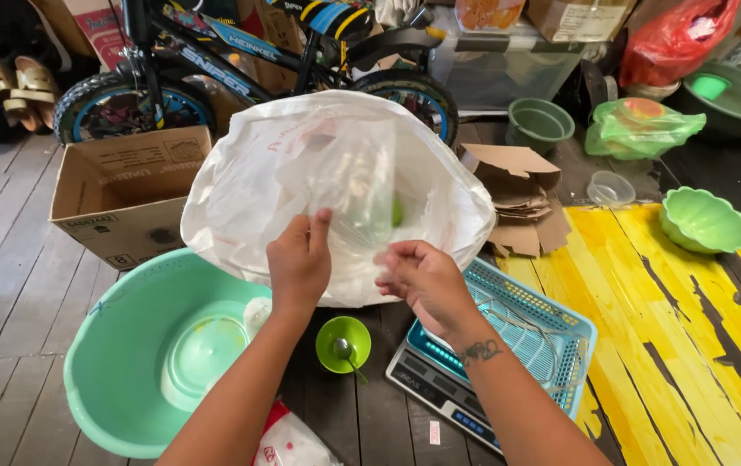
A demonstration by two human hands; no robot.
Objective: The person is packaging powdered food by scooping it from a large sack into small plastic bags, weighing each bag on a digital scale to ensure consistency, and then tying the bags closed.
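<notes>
Plastic bag (336, 190) held by both hands.

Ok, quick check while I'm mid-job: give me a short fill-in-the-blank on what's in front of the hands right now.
1. Both hands, left hand and right hand, hold a large white plastic ____.
2. The small green bowl on the floor has a metal ____ in it.
3. The blue basket sits on a digital ____.
4. Behind the cardboard box stands a child's ____.

Missing words: bag; spoon; scale; bicycle.
</notes>
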